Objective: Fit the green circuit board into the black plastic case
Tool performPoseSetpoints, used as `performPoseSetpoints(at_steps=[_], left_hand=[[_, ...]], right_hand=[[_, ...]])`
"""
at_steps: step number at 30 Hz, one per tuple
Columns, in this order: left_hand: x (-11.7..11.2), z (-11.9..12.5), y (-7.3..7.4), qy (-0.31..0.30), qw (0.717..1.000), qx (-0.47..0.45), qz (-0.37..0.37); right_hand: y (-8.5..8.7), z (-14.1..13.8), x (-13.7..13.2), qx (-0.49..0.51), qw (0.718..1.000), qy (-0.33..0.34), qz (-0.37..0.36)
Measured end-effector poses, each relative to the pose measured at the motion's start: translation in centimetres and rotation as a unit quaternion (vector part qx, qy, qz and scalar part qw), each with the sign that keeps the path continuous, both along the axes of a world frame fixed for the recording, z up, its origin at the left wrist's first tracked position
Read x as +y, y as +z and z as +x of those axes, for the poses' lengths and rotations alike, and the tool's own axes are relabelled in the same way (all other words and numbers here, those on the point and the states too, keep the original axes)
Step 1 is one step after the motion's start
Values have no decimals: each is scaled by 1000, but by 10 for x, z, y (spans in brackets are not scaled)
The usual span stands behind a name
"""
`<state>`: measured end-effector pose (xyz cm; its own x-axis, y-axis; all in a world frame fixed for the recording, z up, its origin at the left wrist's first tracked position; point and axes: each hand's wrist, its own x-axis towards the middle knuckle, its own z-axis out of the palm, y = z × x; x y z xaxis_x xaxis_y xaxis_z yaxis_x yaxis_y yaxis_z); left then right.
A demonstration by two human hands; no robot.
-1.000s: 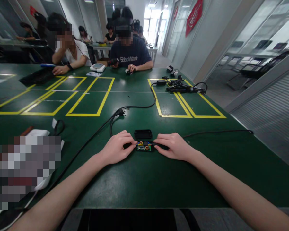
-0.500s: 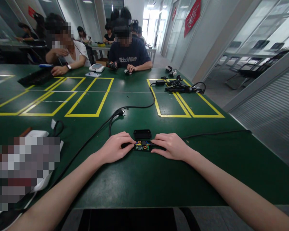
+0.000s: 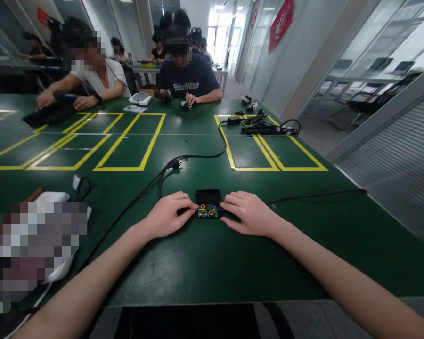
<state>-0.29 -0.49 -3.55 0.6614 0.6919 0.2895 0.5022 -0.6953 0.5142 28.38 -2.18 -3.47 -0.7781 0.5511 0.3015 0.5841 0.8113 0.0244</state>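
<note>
A small open black case with a circuit board [image 3: 208, 211] showing orange coils lies on the green table [image 3: 205, 263] in front of me. My left hand [image 3: 167, 215] pinches its left end with curled fingers. My right hand [image 3: 249, 213] grips its right end, fingers closed on the case. The case's black lid [image 3: 208, 195] lies just behind the board, touching it. A black cable [image 3: 314, 194] runs from the right end across the table to the right.
A black power cord with a plug [image 3: 173, 164] loops at the left of the case. Yellow tape rectangles [image 3: 130, 141] mark the table. More cables and adapters [image 3: 265, 126] lie far right. Two people [image 3: 187, 77] sit opposite. White items [image 3: 53, 197] lie at the left.
Both hands have drawn closer together on the case, covering more of its ends. The person at far left has reached an arm out to the left. The view shifted slightly.
</note>
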Motion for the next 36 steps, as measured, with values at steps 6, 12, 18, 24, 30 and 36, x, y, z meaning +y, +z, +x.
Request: performPoseSetpoints(at_steps=[6, 12, 18, 24, 30, 36], left_hand=[[1, 0, 5, -22, 999, 32, 29], [1, -2, 6, -17, 999, 6, 30], [2, -3, 5, -2, 1000, -13, 17], [4, -3, -1, 0, 999, -38, -29], [2, -1, 1, -6, 1000, -11, -20], [1, -2, 2, -1, 1000, -3, -11]], right_hand=[[-5, -2, 1, 40, 999, -21, -7], [-2, 1, 3, 131, 991, -33, 4], [-6, 2, 6, 151, 988, 19, -39], [-7, 5, 7, 168, 982, 53, -68], [-2, 6, 5, 121, 988, 58, -72], [-5, -1, 5, 111, 991, 54, -43]])
